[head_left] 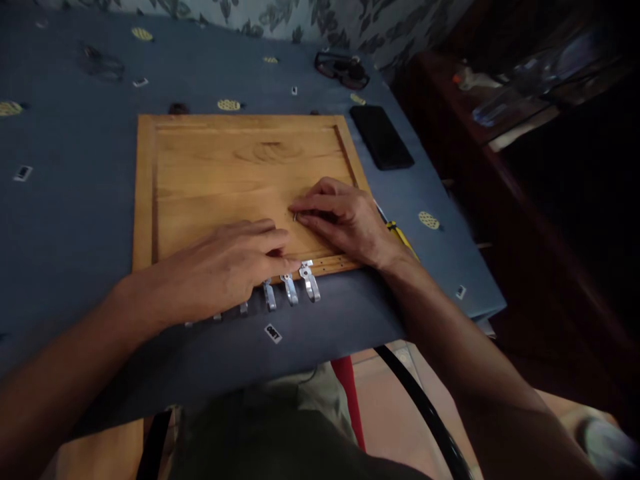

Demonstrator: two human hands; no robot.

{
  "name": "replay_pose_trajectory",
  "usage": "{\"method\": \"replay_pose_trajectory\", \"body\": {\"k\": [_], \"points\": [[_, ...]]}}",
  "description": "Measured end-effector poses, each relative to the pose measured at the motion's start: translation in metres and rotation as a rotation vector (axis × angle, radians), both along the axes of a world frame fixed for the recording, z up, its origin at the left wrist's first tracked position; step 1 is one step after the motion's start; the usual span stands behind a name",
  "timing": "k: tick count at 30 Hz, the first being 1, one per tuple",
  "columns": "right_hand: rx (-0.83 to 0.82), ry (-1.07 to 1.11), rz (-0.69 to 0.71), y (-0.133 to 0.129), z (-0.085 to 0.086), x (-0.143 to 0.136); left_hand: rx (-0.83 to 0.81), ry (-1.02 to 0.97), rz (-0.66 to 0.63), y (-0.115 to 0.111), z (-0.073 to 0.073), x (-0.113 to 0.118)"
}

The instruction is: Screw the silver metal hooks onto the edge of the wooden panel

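Observation:
A row of shiny metal hooks (pixel 311 283) lies along the near edge of a framed wooden board (pixel 225 167), their curved ends hanging over the edge. My left hand (pixel 225 267) rests across this edge, its thumb pressing on the plate near the right end of the row. The fingers are bent over the board and cover part of the hooks. My right hand (pixel 345 217) is above the board's right part. Its thumb and index finger pinch a tiny metal piece (pixel 295 217) that looks like a screw. Small dark holes show in the frame right of the hooks.
A yellow-and-black screwdriver (pixel 400 237) lies right of the board, partly behind my right wrist. A black phone (pixel 381 137) and dark glasses (pixel 343 70) sit farther back on the blue tablecloth (pixel 65 220). Dark wooden furniture (pixel 480 153) stands along the right.

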State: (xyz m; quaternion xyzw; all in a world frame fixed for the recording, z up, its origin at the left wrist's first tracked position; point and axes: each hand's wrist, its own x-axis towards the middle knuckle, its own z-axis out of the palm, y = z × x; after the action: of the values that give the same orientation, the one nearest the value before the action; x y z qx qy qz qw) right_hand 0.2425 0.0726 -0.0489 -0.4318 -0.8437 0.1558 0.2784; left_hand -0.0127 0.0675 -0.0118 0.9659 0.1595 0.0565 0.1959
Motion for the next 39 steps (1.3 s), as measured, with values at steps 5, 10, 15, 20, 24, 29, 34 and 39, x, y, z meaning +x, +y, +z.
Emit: {"method": "replay_pose_trajectory", "body": {"k": [5, 10, 15, 20, 24, 29, 34, 39], "points": [[0.032, -0.012, -0.011, -0.0017, -0.0002, -0.0020, -0.038, 0.040, 0.010, -0.0004, 0.0012, 0.0013], [0.041, -0.059, -0.033, -0.0054, 0.0018, -0.0010, -0.021, 0.011, 0.014, -0.0018, 0.0012, 0.0021], [0.057, -0.058, -0.002, -0.0061, 0.0028, 0.0026, -0.009, -0.037, 0.006, -0.0023, 0.0013, 0.0008], [0.047, -0.051, -0.012, -0.0058, 0.0018, 0.0051, 0.009, -0.023, 0.001, -0.0016, 0.0007, 0.0002], [0.070, -0.063, -0.004, -0.0051, 0.0008, 0.0054, 0.010, -0.024, 0.000, -0.0015, 0.0010, 0.0003], [0.067, -0.054, 0.017, -0.0042, 0.0018, 0.0035, -0.012, -0.082, -0.005, -0.0011, 0.0012, 0.0006], [0.074, -0.033, 0.041, -0.0034, 0.0010, 0.0027, -0.029, -0.011, 0.016, -0.0014, 0.0035, 0.0023], [-0.036, 0.028, -0.041, -0.0069, 0.0037, 0.0037, -0.045, -0.050, 0.007, -0.0022, 0.0051, 0.0016]]}}
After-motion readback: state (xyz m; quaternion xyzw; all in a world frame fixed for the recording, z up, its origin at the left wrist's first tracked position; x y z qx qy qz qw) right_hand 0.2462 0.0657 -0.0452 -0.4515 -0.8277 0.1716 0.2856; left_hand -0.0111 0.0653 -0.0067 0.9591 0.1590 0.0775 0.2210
